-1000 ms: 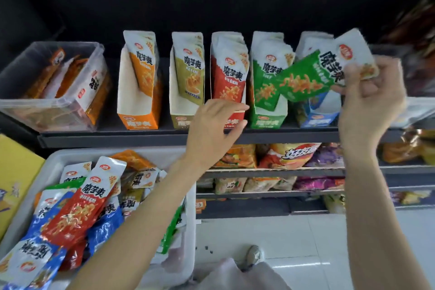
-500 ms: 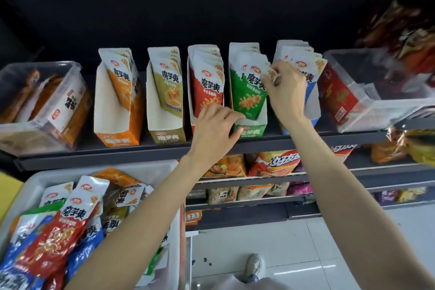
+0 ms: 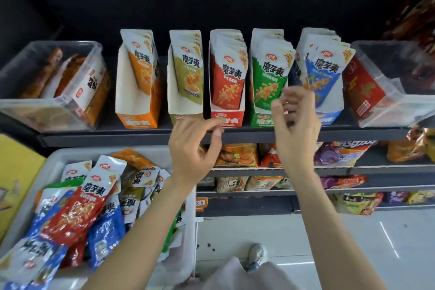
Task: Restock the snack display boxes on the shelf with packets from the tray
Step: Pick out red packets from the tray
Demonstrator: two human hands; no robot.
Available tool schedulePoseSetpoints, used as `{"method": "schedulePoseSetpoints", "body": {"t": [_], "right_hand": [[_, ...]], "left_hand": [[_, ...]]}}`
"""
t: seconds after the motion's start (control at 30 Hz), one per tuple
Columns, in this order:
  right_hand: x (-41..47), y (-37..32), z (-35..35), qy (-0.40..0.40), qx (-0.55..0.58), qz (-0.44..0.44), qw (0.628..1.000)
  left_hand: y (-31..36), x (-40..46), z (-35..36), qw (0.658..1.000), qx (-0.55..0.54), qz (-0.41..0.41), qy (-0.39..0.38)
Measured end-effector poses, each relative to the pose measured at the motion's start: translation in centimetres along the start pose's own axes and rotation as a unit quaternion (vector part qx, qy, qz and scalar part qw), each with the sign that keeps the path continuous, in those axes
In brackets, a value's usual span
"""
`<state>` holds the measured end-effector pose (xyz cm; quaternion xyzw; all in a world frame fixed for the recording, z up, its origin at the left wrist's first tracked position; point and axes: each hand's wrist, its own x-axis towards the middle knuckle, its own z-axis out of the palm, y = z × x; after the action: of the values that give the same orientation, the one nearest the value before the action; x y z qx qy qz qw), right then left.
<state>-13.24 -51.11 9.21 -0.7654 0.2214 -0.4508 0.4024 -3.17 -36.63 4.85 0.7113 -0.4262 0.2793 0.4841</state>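
Both hands, left (image 3: 193,148) and right (image 3: 294,125), hang loosely curled and empty before 5 display boxes (image 3: 227,77) on the shelf (image 3: 106,135), above the tray (image 3: 56,162) of packets (image 3: 77,209).

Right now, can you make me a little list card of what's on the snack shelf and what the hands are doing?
display boxes: five in a row, orange, olive, red, green, blue
fullest-looking: red, green, blue
emptiest-looking: orange
tray: mixed packets, lower left
left hand: empty, fingers loosely curled
right hand: empty, in front of green and blue boxes
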Motion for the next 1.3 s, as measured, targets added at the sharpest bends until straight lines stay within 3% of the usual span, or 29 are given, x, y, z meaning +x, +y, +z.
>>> {"method": "schedulePoseSetpoints", "body": {"t": [0.13,0.23,0.33,0.5,0.67,0.83,0.9,1.0,1.07,1.17,1.3], "right_hand": [[-5.1,-2.0,3.4,-0.233,0.010,0.007,0.972],[-8.2,-1.9,7.4,-0.368,-0.001,-0.029,0.930],[-11.0,-1.4,11.8,-0.449,-0.002,-0.026,0.893],[-14.2,-1.3,18.1,-0.539,-0.043,0.024,0.841],[-15.7,-2.1,22.8,-0.530,-0.077,0.032,0.844],[-16.3,-2.8,25.3,-0.529,-0.175,0.047,0.829],[-16.3,-2.9,25.4,-0.505,-0.171,0.046,0.845],[-15.3,-3.3,24.4,-0.486,-0.095,0.081,0.865],[-14.1,-3.7,23.0,-0.458,0.007,0.177,0.871],[-11.9,-4.4,19.8,-0.347,0.160,0.327,0.865],[-9.3,-4.7,14.8,-0.322,0.215,0.357,0.850]], "left_hand": [[-2.2,-3.8,-5.8,0.992,0.054,-0.110,-0.012],[-5.0,-7.0,-10.3,0.964,0.142,-0.198,-0.111],[-7.9,-10.2,-14.2,0.914,0.247,-0.251,-0.202],[-11.1,-12.4,-18.5,0.851,0.337,-0.322,-0.241],[-12.6,-12.6,-20.3,0.817,0.344,-0.381,-0.262],[-13.0,-12.1,-20.8,0.847,0.285,-0.374,-0.247],[-12.7,-12.0,-20.9,0.858,0.277,-0.368,-0.228],[-11.7,-11.4,-21.4,0.872,0.231,-0.381,-0.204],[-11.0,-10.7,-21.8,0.873,0.157,-0.414,-0.203],[-9.2,-9.7,-21.6,0.863,0.054,-0.457,-0.209],[-6.1,-8.1,-19.2,0.843,-0.087,-0.495,-0.191]]}}
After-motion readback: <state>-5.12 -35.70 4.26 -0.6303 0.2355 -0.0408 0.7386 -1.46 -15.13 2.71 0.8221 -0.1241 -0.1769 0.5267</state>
